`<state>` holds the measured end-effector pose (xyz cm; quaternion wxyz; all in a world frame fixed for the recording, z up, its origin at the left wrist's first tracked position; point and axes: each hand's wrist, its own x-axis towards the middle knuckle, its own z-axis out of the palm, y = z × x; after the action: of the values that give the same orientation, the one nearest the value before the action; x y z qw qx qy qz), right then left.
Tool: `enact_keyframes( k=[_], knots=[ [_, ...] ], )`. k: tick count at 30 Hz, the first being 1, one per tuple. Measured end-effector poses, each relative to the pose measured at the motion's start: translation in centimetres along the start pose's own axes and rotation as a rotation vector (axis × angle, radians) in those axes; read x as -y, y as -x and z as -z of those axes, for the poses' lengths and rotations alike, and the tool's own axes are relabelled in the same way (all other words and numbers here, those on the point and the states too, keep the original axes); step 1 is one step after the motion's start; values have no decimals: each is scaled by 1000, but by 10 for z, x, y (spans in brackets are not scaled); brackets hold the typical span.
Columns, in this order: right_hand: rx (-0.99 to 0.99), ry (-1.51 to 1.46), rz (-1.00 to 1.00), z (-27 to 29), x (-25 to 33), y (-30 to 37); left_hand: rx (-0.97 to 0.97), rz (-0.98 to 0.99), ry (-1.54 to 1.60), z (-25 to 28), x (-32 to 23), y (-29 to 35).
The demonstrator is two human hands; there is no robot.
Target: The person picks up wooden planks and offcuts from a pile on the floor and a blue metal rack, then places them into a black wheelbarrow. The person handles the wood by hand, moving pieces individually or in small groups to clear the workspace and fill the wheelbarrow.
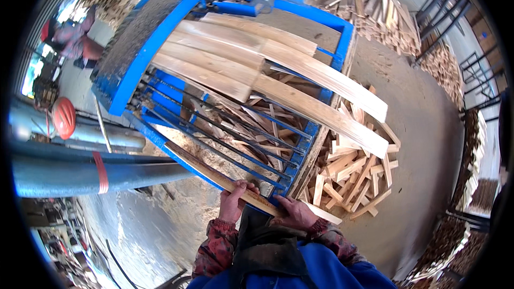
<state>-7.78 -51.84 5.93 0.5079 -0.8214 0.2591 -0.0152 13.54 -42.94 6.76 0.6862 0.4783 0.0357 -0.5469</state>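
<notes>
Work looks midway, by my reading. Left hand [234,202] curled over a narrow wooden strip [261,203], thumb and fingers closed round it; right hand [293,212] at the strip's near end, touching, fingers mostly hidden, so cannot tell whether it is clenched or only resting. Strip lies along the near blue edge of the machine [144,69], directly before the wearer's body, slanting away ahead and leftward of the left hand. Whether it is loose or fixed to that edge: cannot tell. Done, as far as shows: broad boards [214,59] lie side by side on the dark bars [251,155] ahead of both hands, two longer ones running out past the frame, ahead and right of the right hand; short pieces [353,176] heaped on the floor to the right of the right hand. Left over, apparently: the boards, all long and on the bars, plus the strip, not set down clear of the hands. Source of the heap unclear. Strip's look: long, slim, tan-brown, duller than the pale boards, edges darker, surface rough or stained in places; it seems to bow slightly, though the lens bends straight lines. Right-hand end covered by the hand.
</notes>
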Motion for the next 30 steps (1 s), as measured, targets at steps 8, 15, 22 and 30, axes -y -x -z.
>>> enact_keyframes(
  k=[8, 15, 22, 30],
  knots=[
    [-87, -6, 45, 30, 13, -18, 16, -46, -23, 12, 3, 0],
    [-53, 1, 96, 34, 17, -41, 21, -63, -11, 14, 12, 2],
    [42, -159, 76, -6, 44, -19, 39, -76, 5, 43, 20, 45],
    [116, -183, -33, -91, 83, 8, 63, -24, -12, 131, 4, 69]
  ],
)
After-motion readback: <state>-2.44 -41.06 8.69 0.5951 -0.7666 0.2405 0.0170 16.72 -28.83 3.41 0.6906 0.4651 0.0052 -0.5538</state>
